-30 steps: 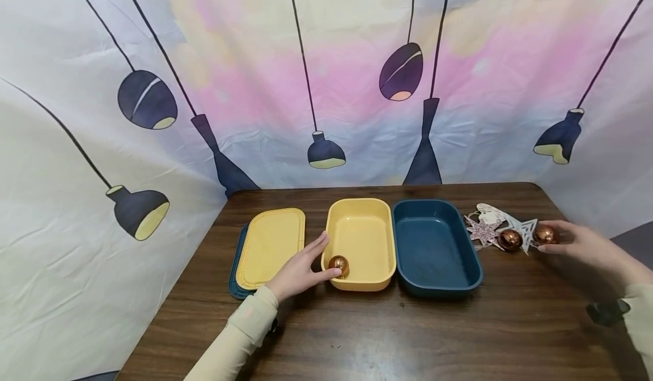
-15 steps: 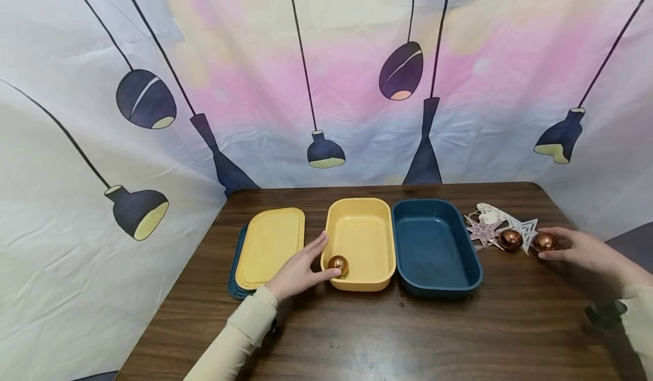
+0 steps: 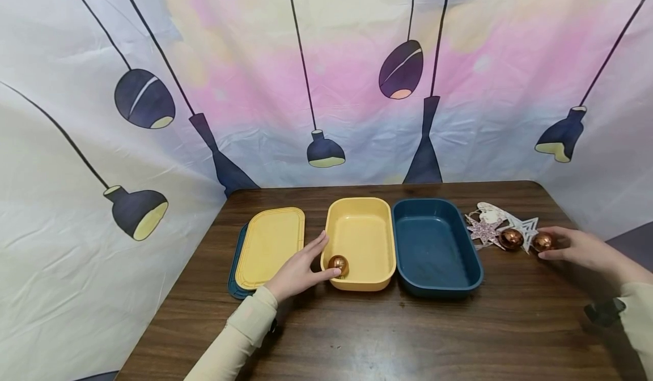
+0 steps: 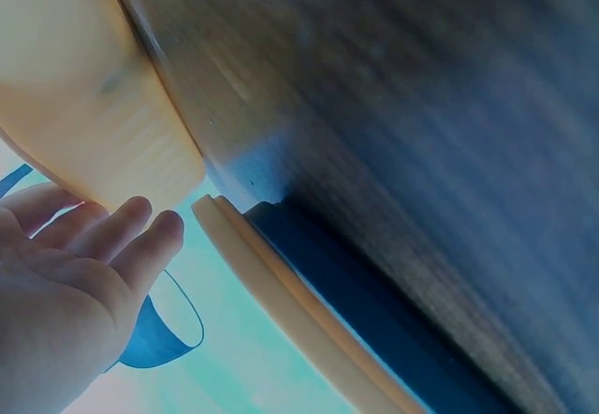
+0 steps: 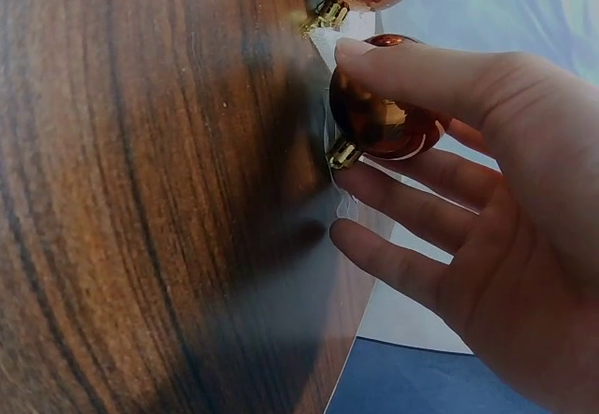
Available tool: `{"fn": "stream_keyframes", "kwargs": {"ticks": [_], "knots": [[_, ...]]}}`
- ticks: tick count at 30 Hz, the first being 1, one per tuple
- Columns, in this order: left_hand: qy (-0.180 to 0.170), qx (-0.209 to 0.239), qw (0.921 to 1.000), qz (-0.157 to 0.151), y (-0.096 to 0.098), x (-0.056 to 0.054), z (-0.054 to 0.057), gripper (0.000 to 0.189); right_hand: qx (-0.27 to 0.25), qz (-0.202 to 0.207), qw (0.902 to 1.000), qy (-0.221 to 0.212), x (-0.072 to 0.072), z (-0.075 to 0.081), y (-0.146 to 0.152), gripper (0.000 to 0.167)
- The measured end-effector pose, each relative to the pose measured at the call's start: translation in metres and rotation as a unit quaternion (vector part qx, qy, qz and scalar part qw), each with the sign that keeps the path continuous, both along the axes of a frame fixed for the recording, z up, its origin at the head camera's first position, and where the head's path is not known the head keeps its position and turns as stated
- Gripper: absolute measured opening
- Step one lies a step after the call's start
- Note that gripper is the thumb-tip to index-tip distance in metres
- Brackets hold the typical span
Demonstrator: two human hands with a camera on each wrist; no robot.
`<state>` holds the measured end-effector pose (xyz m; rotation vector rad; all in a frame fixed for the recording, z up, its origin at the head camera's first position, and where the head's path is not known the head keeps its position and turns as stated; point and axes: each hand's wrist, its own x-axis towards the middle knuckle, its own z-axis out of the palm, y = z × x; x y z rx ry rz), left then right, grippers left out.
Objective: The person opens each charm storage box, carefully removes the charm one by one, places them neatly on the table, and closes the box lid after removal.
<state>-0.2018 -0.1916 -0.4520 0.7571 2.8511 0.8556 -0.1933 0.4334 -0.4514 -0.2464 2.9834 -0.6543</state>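
Note:
My right hand (image 3: 586,248) holds a shiny copper bauble (image 3: 542,241) between thumb and fingers, low over the table at the right. In the right wrist view the thumb lies across this bauble (image 5: 374,114), and its gold cap points toward the tabletop. A second copper bauble (image 3: 510,239) lies just left of it among flat star ornaments. My left hand (image 3: 301,270) rests at the near left corner of the yellow box (image 3: 364,282), fingers extended along its outer wall. The left thumb reaches over the rim, its tip overlapping a copper bauble (image 3: 339,264) inside the box.
A dark blue box (image 3: 433,245) stands directly right of the yellow one. A yellow lid (image 3: 272,245) lies on a blue lid (image 3: 237,279) at the left. A white star (image 3: 525,231) and a pinkish glitter star (image 3: 482,231) lie beyond the blue box.
My right hand and the bauble it holds have shifted slightly toward me. The left hand and the boxes stay put.

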Motion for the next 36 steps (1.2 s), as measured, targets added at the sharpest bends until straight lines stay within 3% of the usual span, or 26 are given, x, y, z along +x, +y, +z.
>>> {"fn": "stream_keyframes", "kwargs": {"ticks": [22,36], "knots": [[-0.001,-0.002,1.0,0.004,0.0008,0.0006,0.0001,0.1,0.006,0.015,0.9999,0.001,-0.0061,-0.0025,-0.0002,0.074],[-0.003,-0.001,1.0,0.001,0.0002,0.0008,0.0001,0.1,0.013,0.032,0.9993,0.014,-0.0025,0.0015,-0.0032,0.07]]}}
